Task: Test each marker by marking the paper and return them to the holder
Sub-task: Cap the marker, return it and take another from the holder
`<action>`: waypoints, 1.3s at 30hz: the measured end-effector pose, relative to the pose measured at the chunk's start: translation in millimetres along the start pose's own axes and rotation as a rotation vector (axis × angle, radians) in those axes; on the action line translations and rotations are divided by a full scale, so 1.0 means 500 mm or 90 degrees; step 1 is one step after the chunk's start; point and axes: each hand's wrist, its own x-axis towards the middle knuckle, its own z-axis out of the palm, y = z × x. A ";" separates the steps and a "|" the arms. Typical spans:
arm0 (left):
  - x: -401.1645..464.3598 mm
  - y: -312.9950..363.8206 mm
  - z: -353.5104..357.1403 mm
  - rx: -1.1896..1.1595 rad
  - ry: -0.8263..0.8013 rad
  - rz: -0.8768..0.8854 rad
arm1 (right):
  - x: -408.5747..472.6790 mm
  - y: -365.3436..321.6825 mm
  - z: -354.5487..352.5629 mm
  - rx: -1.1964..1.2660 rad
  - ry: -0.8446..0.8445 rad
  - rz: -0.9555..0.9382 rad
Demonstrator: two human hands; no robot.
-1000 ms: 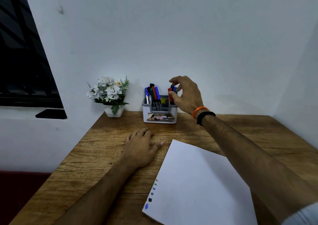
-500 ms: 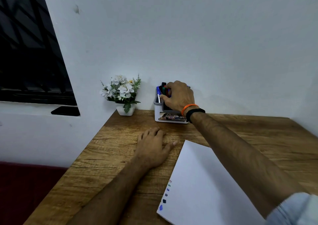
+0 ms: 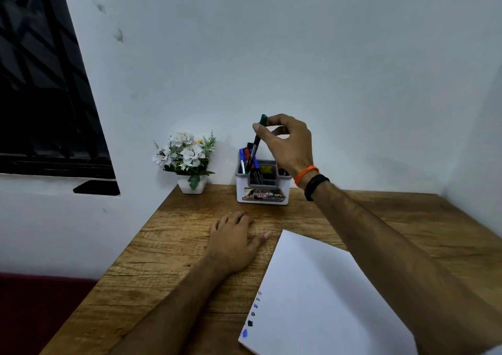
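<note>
A green-capped marker [image 3: 256, 144] is partly out of the holder [image 3: 262, 191]. Its top is up in the air and its bottom end is down among the other markers [image 3: 245, 157] in the left part of the holder. It leans a little, with the cap end tipped to the right. The holder is a small white and grey box that stands at the back of the tabletop [image 3: 190, 246], close to the wall and near a little pot of white flowers [image 3: 187, 156].

The marker looks thin, light and hard. It should not bend or break. Its smooth plastic could slip, so a pinch near the cap end seems a good place to hold it. The holder looks light too, so a stuck marker might tip it.

The right hand [image 3: 288, 142] pinches the marker near its top between the thumb and the first fingers. The other fingers are curled loosely and touch nothing that can be seen. The right wrist wears an orange band [image 3: 305, 175] and a black band [image 3: 316, 187].

The left hand [image 3: 233, 240] lies flat on the tabletop, palm down, fingers spread a bit. It holds nothing. Its thumb points toward the paper [image 3: 326, 295] but does not seem to touch it.

The paper lies near the front, on the right. A row of small colour marks [image 3: 252, 314] runs along its left edge. This marker likely still needs its own mark there.
</note>
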 end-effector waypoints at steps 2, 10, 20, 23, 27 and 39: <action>-0.001 0.002 -0.001 -0.003 0.000 0.002 | -0.025 -0.019 -0.023 0.082 -0.040 0.044; 0.012 -0.012 0.011 -0.016 0.010 0.008 | -0.188 -0.045 -0.125 0.340 -0.185 0.214; -0.037 0.051 -0.079 -0.692 0.006 0.041 | -0.277 0.030 -0.153 0.173 -0.254 0.206; -0.053 0.066 -0.103 -0.704 -0.034 0.080 | -0.286 0.034 -0.152 0.111 -0.278 0.173; -0.054 0.057 -0.109 -0.666 -0.015 0.108 | -0.287 0.034 -0.155 0.059 -0.322 0.165; -0.042 0.023 -0.122 -0.730 -0.076 -0.022 | -0.281 0.047 -0.159 0.276 -0.192 0.224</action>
